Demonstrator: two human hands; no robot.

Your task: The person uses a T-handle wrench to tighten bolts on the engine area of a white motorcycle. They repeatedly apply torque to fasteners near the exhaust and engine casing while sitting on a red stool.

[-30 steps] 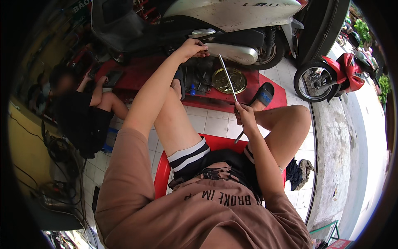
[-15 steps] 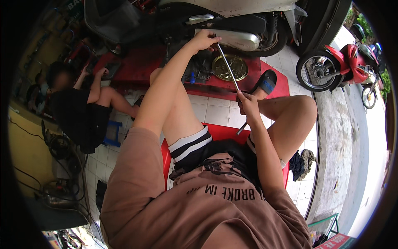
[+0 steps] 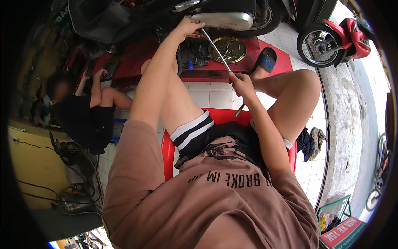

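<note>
A long, slim metal bar [image 3: 217,50], which looks like a breaker bar or long wrench handle, runs slantwise between my hands. My left hand [image 3: 189,30] is closed around its far end, just below the silver side cover [image 3: 224,20] of a scooter; the fingers hide that end of the bar. My right hand [image 3: 243,86] is wrapped round the bar's nearer part, above my lap, and the dark near end sticks out below the fist. Beneath the bar, a round gold-coloured tray [image 3: 244,50] holds several small metal parts.
The tray rests on a low red platform [image 3: 277,54], beside a blue-handled tool [image 3: 190,64] and dark tools. I sit on a red plastic chair [image 3: 167,157]. Another person [image 3: 78,116] sits at the left. A red motorcycle [image 3: 352,43] stands right; crumpled cloths [image 3: 311,143] lie on the tiles.
The whole scene has shifted upward in the picture. My left hand, with the bar's far end, has moved a little left relative to the tray. Both hands keep their grip.
</note>
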